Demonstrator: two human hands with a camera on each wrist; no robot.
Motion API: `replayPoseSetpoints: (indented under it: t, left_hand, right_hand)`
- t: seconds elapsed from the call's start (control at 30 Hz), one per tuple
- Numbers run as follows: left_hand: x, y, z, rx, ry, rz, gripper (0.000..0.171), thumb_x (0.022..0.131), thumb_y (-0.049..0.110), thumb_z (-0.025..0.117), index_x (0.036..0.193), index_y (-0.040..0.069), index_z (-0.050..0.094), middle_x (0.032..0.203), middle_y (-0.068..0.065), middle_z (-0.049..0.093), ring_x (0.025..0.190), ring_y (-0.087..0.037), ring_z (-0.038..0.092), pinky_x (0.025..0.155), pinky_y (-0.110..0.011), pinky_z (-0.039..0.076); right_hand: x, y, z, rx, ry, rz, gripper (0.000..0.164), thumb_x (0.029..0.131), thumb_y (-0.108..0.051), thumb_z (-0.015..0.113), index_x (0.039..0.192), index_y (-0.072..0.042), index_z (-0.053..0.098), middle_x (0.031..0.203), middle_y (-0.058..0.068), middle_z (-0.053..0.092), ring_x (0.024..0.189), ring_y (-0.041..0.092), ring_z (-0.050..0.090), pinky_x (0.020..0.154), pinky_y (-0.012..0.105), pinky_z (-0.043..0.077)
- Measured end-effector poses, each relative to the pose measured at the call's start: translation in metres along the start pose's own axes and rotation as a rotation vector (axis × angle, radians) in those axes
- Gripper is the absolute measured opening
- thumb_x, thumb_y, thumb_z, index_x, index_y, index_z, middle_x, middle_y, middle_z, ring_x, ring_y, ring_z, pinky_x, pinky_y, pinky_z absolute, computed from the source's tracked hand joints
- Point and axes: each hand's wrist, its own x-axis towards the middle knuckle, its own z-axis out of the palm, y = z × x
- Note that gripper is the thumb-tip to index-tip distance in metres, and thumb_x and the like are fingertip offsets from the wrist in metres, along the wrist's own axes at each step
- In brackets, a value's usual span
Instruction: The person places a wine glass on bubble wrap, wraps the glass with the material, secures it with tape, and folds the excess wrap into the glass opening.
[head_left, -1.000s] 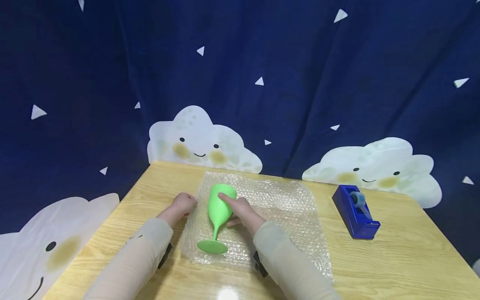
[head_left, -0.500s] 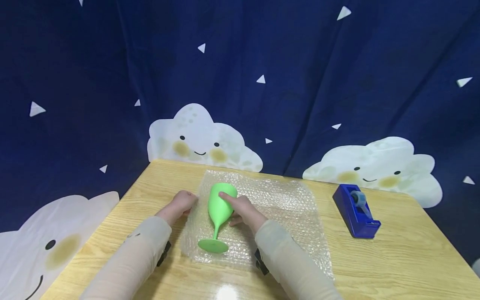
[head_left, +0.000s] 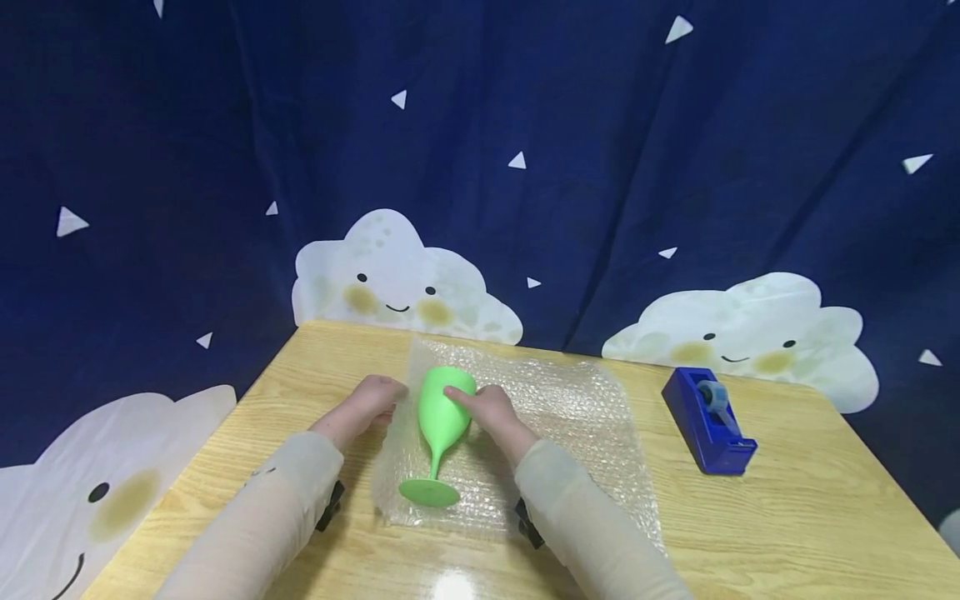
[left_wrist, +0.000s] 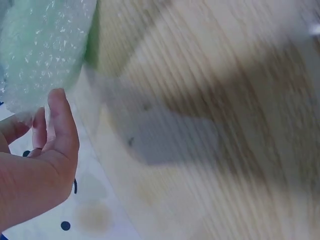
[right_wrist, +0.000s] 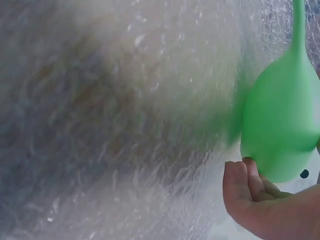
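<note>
A bright green goblet [head_left: 441, 418] lies on its side over the left part of a bubble wrap sheet [head_left: 577, 417], its round foot toward me. My right hand [head_left: 492, 410] grips the goblet's bowl, thumb across the top near the rim; the right wrist view shows the fingers [right_wrist: 235, 180] under the bowl [right_wrist: 280, 115]. At the sheet's left edge, my left hand [head_left: 375, 397] pinches the bubble wrap. In the left wrist view that edge of the bubble wrap [left_wrist: 45, 50] stands raised, with green showing through it.
A blue tape dispenser [head_left: 708, 425] with a roll of clear tape stands to the right on the wooden table [head_left: 810, 492]. Behind the table hangs a dark blue curtain [head_left: 465, 125] with printed clouds and white triangles.
My left hand has moved slightly right and raised the bubble wrap's left edge toward the goblet. The right hand keeps its grip on the goblet, which has shifted very little.
</note>
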Motion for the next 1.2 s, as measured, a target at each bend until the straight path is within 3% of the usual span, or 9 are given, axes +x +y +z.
replayPoseSetpoints:
  t: [0.17,0.4,0.53,0.67,0.8,1.2]
  left_hand:
    - [0.000,0.005,0.006,-0.098,-0.044,0.017,0.036,0.098,0.020,0.039,0.112,-0.009,0.055,0.084,-0.007,0.060,0.066,-0.009,0.055,0.066,-0.024,0.054]
    - [0.003,0.004,0.015,-0.125,-0.060,0.055,0.036,0.094,0.011,0.049,0.122,-0.011,0.049,0.093,-0.011,0.060,0.067,-0.007,0.057,0.063,-0.020,0.054]
    - [0.003,0.005,0.021,-0.102,-0.096,0.067,0.046,0.095,0.017,0.051,0.131,-0.010,0.041,0.112,-0.026,0.059,0.089,-0.025,0.063,0.079,-0.033,0.056]
    - [0.005,0.005,0.025,-0.091,-0.174,0.062,0.058,0.098,0.024,0.047,0.139,-0.012,0.027,0.133,-0.034,0.044,0.120,-0.042,0.050,0.097,-0.045,0.047]
    - [0.006,0.004,0.027,-0.102,-0.249,0.037,0.066,0.099,0.030,0.043,0.141,-0.015,0.018,0.137,-0.034,0.039,0.125,-0.042,0.045,0.103,-0.045,0.042]
    - [0.008,0.004,0.037,-0.176,-0.310,0.046,0.061,0.100,0.032,0.041,0.135,-0.018,0.031,0.134,-0.029,0.047,0.126,-0.040,0.045,0.107,-0.044,0.038]
  right_hand:
    - [0.000,0.003,-0.005,-0.010,0.013,-0.003,0.063,0.080,-0.049,0.067,0.106,0.008,0.061,0.096,0.017,0.064,0.086,0.026,0.059,0.079,0.040,0.052]
    - [-0.002,0.004,-0.011,-0.035,0.033,-0.020,0.057,0.081,-0.045,0.067,0.102,0.008,0.063,0.094,0.017,0.065,0.083,0.026,0.060,0.077,0.038,0.052]
    - [-0.004,0.005,-0.017,-0.058,0.031,-0.042,0.049,0.082,-0.043,0.068,0.090,0.005,0.068,0.078,0.011,0.063,0.070,0.019,0.055,0.066,0.031,0.050]
    - [-0.004,0.008,-0.023,-0.053,0.025,-0.046,0.045,0.082,-0.041,0.068,0.093,0.003,0.070,0.085,0.012,0.068,0.077,0.021,0.060,0.072,0.034,0.053]
    - [-0.004,0.012,-0.027,-0.031,0.015,-0.033,0.048,0.081,-0.040,0.069,0.102,0.003,0.069,0.104,0.019,0.068,0.095,0.030,0.063,0.086,0.040,0.052]
    - [-0.001,0.019,-0.032,0.007,0.028,-0.025,0.044,0.080,-0.034,0.071,0.104,0.002,0.069,0.108,0.020,0.067,0.100,0.032,0.063,0.089,0.041,0.051]
